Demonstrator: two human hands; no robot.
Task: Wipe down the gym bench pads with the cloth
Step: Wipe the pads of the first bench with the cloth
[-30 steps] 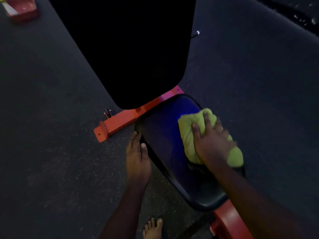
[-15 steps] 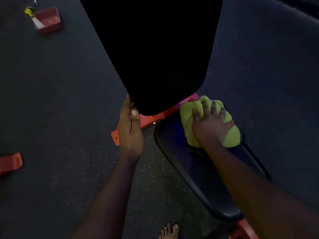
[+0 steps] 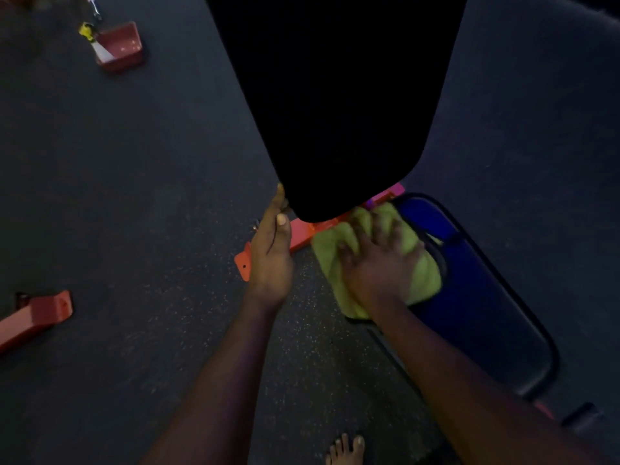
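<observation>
We see the black back pad (image 3: 335, 95) overhanging the seat pad (image 3: 486, 297) at its far end; open floor (image 3: 134, 196) lies left and right.

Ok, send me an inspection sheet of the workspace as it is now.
Surface: dark speckled floor.
Job's things: cloth on the seat pad, at the end by the back pad.
Clutter: red tray far left; orange bar at the left edge.
Hands: left hand touches the back pad's lower corner, fingers straight; right hand presses the cloth, blurred.
Cables: nothing seen.
Surroundings: orange bench frame under the pads; a bare foot at the bottom edge.
</observation>
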